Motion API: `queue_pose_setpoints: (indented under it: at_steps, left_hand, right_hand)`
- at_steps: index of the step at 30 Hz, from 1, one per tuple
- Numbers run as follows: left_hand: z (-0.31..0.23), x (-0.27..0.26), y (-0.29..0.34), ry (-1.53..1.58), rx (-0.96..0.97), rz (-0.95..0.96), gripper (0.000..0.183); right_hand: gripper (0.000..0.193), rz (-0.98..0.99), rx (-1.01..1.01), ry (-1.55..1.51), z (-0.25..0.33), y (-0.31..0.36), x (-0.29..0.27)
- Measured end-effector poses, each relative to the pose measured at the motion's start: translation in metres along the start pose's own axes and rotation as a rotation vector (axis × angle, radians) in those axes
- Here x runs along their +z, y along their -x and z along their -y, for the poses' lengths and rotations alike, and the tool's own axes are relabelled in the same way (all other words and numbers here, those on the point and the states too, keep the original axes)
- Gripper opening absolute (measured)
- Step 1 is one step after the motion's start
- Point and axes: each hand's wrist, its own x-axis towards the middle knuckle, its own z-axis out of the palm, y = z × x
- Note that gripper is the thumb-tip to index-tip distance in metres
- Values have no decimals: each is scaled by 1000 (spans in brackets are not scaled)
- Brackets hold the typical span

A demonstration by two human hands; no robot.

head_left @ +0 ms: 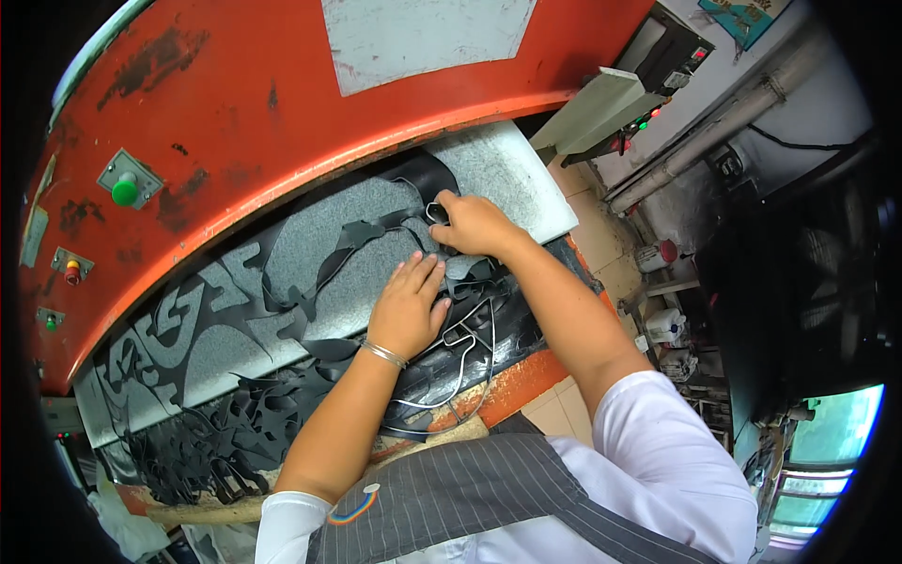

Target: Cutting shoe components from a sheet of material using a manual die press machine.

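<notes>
My right hand (474, 226) is closed at the far part of the board, its fingers round a small metal-edged cutting die (434, 212) that stands against the black sheet material (427, 179). My fingers hide much of the die. Flat on the near part of the sheet lies my left hand (409, 299), fingers stretched out and holding nothing. Leftward the sheet is a thin web with many cut-out shapes, and the grey speckled cutting board (319, 226) shows through it. Larger bent metal cutting dies (460, 362) rest just right of my left wrist.
An orange-red press beam (254, 103) with a green push button (125, 192) spans the far side. Black offcuts (225, 428) are heaped along the board's near edge. A control box (658, 66) hangs at the right, and pipes (695, 141) run along the wall.
</notes>
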Motion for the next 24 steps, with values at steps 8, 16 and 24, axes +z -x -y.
queue_pose_setpoints:
  at_steps: [8, 16, 24]
  left_hand:
    - [0, 6, 5, 42, -25, -15, 52]
    - [3, 3, 8, 24, -14, -29, 53]
    - [0, 4, 4, 6, 4, -38, 52]
  right_hand:
    - [39, -96, 337, -839, -77, 27, -48]
    - [62, 17, 341, 124, 4, 21, -13]
    - [71, -280, -130, -74, -43, 69, 19]
